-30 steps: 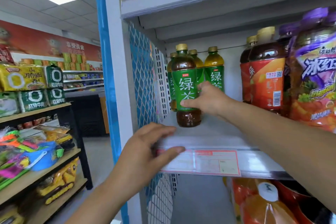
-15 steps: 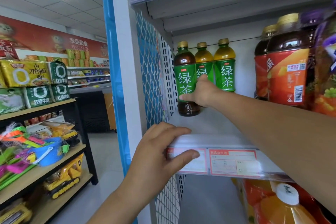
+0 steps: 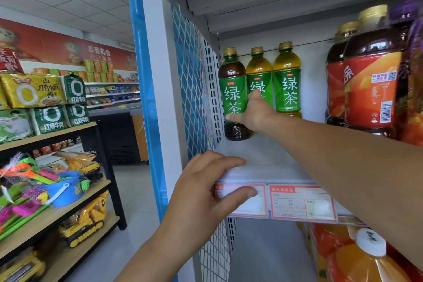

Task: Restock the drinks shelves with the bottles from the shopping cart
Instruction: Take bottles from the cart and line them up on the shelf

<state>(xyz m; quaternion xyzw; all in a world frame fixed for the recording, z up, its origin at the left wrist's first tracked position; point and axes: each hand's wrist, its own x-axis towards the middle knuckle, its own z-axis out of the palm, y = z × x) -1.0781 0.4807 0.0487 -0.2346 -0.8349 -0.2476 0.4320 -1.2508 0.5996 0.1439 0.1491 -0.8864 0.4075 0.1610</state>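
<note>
- The right hand [image 3: 254, 112] reaches to the back of the shelf [image 3: 263, 155]. Its grip is closed round the dark green-tea bottle [image 3: 231, 84], with the thumb across the lower front of the green label and the fingers hidden behind.
- That bottle stands upright with its base on the shelf, in the back left corner, just beside the blue mesh side panel [image 3: 190, 71].
- Two lighter green-tea bottles [image 3: 287, 80] stand in a row directly to its right, close together.
- The left hand [image 3: 206, 192] grips the shelf's front edge, fingers curled over the top and thumb pressed on the price-label strip [image 3: 302, 204].
- Large red-labelled tea bottles [image 3: 370, 89] stand at the right of the same shelf, apart from the green ones.
</note>
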